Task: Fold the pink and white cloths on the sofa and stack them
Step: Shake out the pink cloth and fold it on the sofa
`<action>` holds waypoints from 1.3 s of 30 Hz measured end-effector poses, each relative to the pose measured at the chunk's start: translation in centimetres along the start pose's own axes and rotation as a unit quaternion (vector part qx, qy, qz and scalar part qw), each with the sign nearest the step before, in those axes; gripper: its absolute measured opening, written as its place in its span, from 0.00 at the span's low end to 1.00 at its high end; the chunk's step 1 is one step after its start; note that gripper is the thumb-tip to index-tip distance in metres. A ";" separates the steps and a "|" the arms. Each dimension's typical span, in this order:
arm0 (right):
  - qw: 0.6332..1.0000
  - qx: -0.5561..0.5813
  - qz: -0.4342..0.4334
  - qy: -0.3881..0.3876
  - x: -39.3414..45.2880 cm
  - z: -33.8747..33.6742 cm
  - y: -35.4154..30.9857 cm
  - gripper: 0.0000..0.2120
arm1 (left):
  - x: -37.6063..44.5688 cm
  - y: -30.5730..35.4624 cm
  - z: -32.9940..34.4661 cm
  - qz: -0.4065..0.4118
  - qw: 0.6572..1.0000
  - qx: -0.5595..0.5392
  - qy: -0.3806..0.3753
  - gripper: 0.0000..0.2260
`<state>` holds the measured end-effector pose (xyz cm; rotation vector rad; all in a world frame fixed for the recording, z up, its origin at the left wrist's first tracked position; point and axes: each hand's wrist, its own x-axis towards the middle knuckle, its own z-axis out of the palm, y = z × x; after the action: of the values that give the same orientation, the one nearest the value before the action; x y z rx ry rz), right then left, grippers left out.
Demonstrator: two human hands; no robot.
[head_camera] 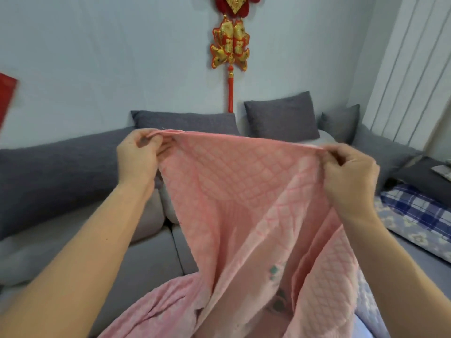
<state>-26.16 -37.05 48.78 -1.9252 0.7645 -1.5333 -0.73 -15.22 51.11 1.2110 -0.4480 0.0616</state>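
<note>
A pink cloth (244, 196) with a diamond weave hangs stretched in the air in front of me above the grey sofa (151, 254). My left hand (139, 157) pinches its top left corner. At the top right corner my right hand (349, 174) pinches the same edge. The top edge runs taut between the two hands, and the rest drapes down toward me. Its lower end lies bunched on the seat at the bottom of the view. A white patch (170, 211) shows behind the pink cloth, below my left hand; I cannot tell whether it is the white cloth.
Dark grey cushions (280, 118) line the sofa's back against the wall. A blue checked cloth (419, 211) lies over a floral one (402, 230) on the right part of the sofa. A red and gold ornament (230, 47) hangs on the wall.
</note>
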 end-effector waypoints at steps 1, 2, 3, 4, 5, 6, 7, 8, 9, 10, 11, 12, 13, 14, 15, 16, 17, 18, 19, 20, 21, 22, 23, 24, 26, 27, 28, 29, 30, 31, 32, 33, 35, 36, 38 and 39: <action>0.999 -0.035 -0.021 -0.027 -1.3 0.6 0.8 0.07 | -0.1 -0.7 -1.7 -0.005 1.000 0.012 0.014 0.08; 0.995 -0.069 -0.034 -0.058 -3.0 1.2 2.0 0.06 | -0.5 -1.8 -3.4 -0.016 0.999 0.023 0.022 0.09; 0.991 -0.095 -0.037 -0.089 -4.9 1.8 3.5 0.05 | -1.2 -3.4 -5.1 -0.031 0.999 0.035 0.025 0.10; 0.986 -0.114 -0.030 -0.117 -6.9 2.3 5.0 0.05 | -2.1 -5.0 -6.7 -0.046 0.997 0.050 0.024 0.11; 0.982 -0.128 -0.009 -0.139 -8.9 2.8 6.5 0.05 | -3.0 -6.8 -8.0 -0.061 0.995 0.070 0.024 0.12; 0.977 -0.142 0.019 -0.157 -10.8 3.1 7.9 0.05 | -4.1 -8.7 -9.2 -0.079 0.993 0.088 0.023 0.13; 0.971 -0.153 0.047 -0.177 -12.6 3.4 9.2 0.05 | -5.3 -10.4 -10.1 -0.099 0.990 0.102 0.022 0.13; 0.964 -0.159 0.074 -0.201 -14.3 3.6 10.6 0.05 | -6.4 -12.0 -11.1 -0.121 0.986 0.113 0.024 0.13; 0.955 -0.161 0.103 -0.226 -15.9 3.7 11.8 0.05 | -7.6 -13.5 -12.0 -0.144 0.982 0.122 0.024 0.14; 0.946 -0.159 0.131 -0.251 -17.3 3.7 12.9 0.05 | -8.7 -14.9 -12.8 -0.162 0.977 0.135 0.024 0.14; 0.938 -0.156 0.149 -0.272 -18.6 3.6 13.8 0.05 | -9.8 -16.0 -13.5 -0.171 0.972 0.160 0.022 0.15; 0.932 -0.153 0.159 -0.289 -19.7 3.4 14.7 0.05 | -10.7 -17.0 -14.1 -0.176 0.967 0.185 0.015 0.15; 0.927 -0.153 0.166 -0.299 -20.6 3.2 15.4 0.06 | -11.6 -17.9 -14.6 -0.184 0.960 0.212 0.013 0.14; 0.924 -0.154 0.173 -0.305 -21.3 2.9 16.0 0.06 | -12.4 -18.5 -15.0 -0.189 0.956 0.224 0.012 0.14; 0.922 -0.155 0.179 -0.305 -21.8 2.7 16.5 0.07 | -13.1 -19.1 -15.4 -0.187 0.951 0.244 0.008 0.12; 0.922 -0.153 0.185 -0.305 -22.2 2.6 16.8 0.07 | -13.6 -19.5 -15.8 -0.171 0.948 0.269 -0.007 0.11; 0.920 -0.151 0.192 -0.306 -22.4 2.6 17.1 0.07 | -14.0 -19.8 -16.1 -0.151 0.940 0.304 -0.024 0.10; 0.918 -0.151 0.196 -0.311 -22.6 2.6 17.3 0.07 | -14.2 -20.2 -16.4 -0.143 0.933 0.327 -0.041 0.10; 0.916 -0.154 0.195 -0.316 -22.7 2.7 17.5 0.07 | -14.6 -20.3 -16.5 -0.155 0.932 0.324 -0.052 0.11; 0.914 -0.154 0.193 -0.321 -22.8 2.7 17.6 0.07 | -15.0 -20.2 -16.4 -0.173 0.937 0.299 -0.058 0.12; 0.913 -0.145 0.201 -0.325 -22.8 2.8 17.6 0.07 | -15.4 -20.2 -16.4 -0.188 0.939 0.281 -0.058 0.13; 0.909 -0.124 0.223 -0.329 -22.7 2.8 17.5 0.07 | -15.6 -20.0 -16.3 -0.197 0.942 0.264 -0.059 0.13; 0.903 -0.095 0.252 -0.335 -22.6 2.7 17.3 0.09 | -15.7 -20.0 -16.4 -0.199 0.942 0.263 -0.065 0.13; 0.893 -0.070 0.277 -0.346 -22.5 2.7 17.1 0.12 | -15.6 -20.0 -16.7 -0.202 0.941 0.261 -0.074 0.13; 0.870 -0.038 0.307 -0.385 -22.4 2.6 16.8 0.12 | -15.1 -20.0 -17.5 -0.202 0.938 0.268 -0.081 0.13; 0.859 -0.029 0.312 -0.405 -22.4 2.6 16.6 0.12 | -14.6 -20.0 -17.8 -0.196 0.937 0.276 -0.079 0.13; 0.850 -0.019 0.313 -0.423 -22.5 2.7 16.3 0.10 | -14.2 -19.9 -18.0 -0.190 0.937 0.283 -0.076 0.12; 0.844 -0.008 0.312 -0.437 -22.5 2.8 16.0 0.09 | -13.7 -19.9 -18.2 -0.183 0.935 0.294 -0.073 0.11; 0.837 0.003 0.310 -0.450 -22.6 2.9 15.9 0.07 | -13.2 -19.9 -18.3 -0.179 0.934 0.302 -0.070 0.10; 0.830 0.012 0.307 -0.465 -22.6 3.0 15.7 0.06 | -12.6 -19.9 -18.5 -0.178 0.932 0.310 -0.067 0.11; 0.821 0.016 0.300 -0.486 -22.6 3.1 15.5 0.05 | -12.0 -19.9 -18.6 -0.178 0.929 0.317 -0.066 0.12; 0.808 0.018 0.292 -0.512 -22.5 3.2 15.3 0.04 | -11.3 -19.9 -18.8 -0.179 0.926 0.325 -0.063 0.12; 0.780 0.019 0.277 -0.562 -22.5 3.4 15.2 0.04 | -10.1 -19.8 -19.0 -0.182 0.921 0.339 -0.055 0.12; 0.774 0.015 0.269 -0.573 -22.5 3.5 15.2 0.05 | -9.7 -19.8 -19.1 -0.180 0.921 0.341 -0.058 0.12; 0.791 0.006 0.268 -0.550 -22.5 3.7 15.3 0.06 | -9.3 -19.7 -18.8 -0.177 0.924 0.331 -0.068 0.12; 0.805 0.003 0.275 -0.525 -22.5 3.7 15.3 0.06 | -9.3 -19.7 -18.6 -0.176 0.927 0.324 -0.073 0.12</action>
<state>-28.09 -30.90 22.13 -1.9045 0.6638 -0.0181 1.90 -3.62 25.09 1.9449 -0.3402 -0.2065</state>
